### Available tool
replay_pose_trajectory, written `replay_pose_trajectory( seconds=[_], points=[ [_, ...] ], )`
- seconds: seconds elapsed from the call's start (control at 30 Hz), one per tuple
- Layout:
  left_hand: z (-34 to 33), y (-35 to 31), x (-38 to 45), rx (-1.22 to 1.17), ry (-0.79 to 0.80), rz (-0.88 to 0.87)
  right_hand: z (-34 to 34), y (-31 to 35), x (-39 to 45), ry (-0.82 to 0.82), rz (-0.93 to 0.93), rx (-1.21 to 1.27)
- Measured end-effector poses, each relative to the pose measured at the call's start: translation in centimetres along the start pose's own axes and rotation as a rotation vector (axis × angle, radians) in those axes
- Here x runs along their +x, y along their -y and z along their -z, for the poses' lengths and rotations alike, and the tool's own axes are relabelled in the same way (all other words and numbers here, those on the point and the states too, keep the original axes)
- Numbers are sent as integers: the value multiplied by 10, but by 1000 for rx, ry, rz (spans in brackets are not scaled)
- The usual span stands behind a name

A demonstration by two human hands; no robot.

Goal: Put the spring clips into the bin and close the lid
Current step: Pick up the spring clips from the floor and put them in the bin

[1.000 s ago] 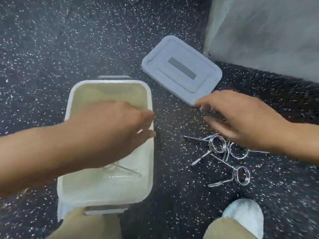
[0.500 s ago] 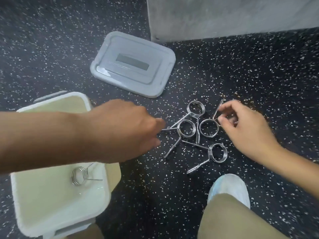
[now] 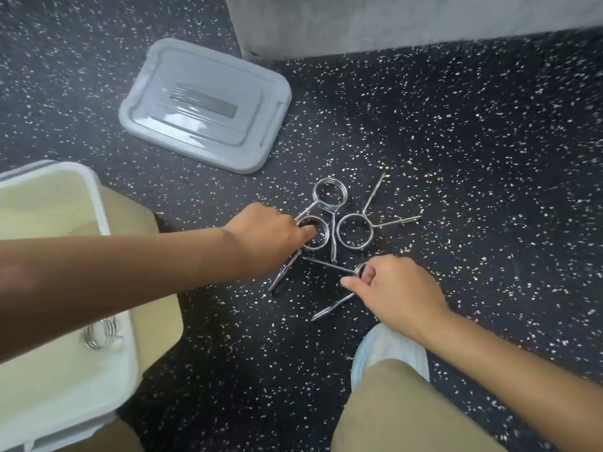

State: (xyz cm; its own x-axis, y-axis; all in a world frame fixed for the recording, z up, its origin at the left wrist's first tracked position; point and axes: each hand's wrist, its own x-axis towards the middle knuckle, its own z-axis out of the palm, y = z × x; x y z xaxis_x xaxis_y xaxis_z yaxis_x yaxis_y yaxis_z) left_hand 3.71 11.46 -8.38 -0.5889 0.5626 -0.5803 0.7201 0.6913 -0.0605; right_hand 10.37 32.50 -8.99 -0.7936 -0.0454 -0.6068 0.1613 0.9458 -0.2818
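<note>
No legible text — lid (image 3: 208, 106) perhaps blurred.

black speckled floor (image 3: 456, 132), grey wall (image 3: 391, 17), white shoe (image 3: 388, 350).

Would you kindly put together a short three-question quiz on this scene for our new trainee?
1. True or false: the lid is on the bin.
2. How many spring clips lie on the floor outside the bin? A) two B) four C) six
3. Which hand has a finger through a clip's ring?

Key:
1. False; it lies flat on the floor, apart from the bin.
2. B; one more clip is already in the bin.
3. The left hand; the right hand pinches the nearest clip at its coil.
</note>
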Motion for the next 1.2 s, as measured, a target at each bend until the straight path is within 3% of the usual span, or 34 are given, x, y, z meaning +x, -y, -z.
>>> replay_pose_trajectory(
  seconds=[0.47, 0.73, 0.87, 1.2],
  points=[
    [5, 7, -7, 111, -46, -128, -21, -8, 6, -134, 36, 11],
    [31, 39, -87, -16, -128, -11, -12, 4, -5, -217, 170, 1],
    [34, 60, -153, -58, -314, 39, -12, 21, -11, -206, 219, 42],
    [20, 75, -269, -228, -268, 384, -6, 56, -28, -165, 369, 33]
  ],
)
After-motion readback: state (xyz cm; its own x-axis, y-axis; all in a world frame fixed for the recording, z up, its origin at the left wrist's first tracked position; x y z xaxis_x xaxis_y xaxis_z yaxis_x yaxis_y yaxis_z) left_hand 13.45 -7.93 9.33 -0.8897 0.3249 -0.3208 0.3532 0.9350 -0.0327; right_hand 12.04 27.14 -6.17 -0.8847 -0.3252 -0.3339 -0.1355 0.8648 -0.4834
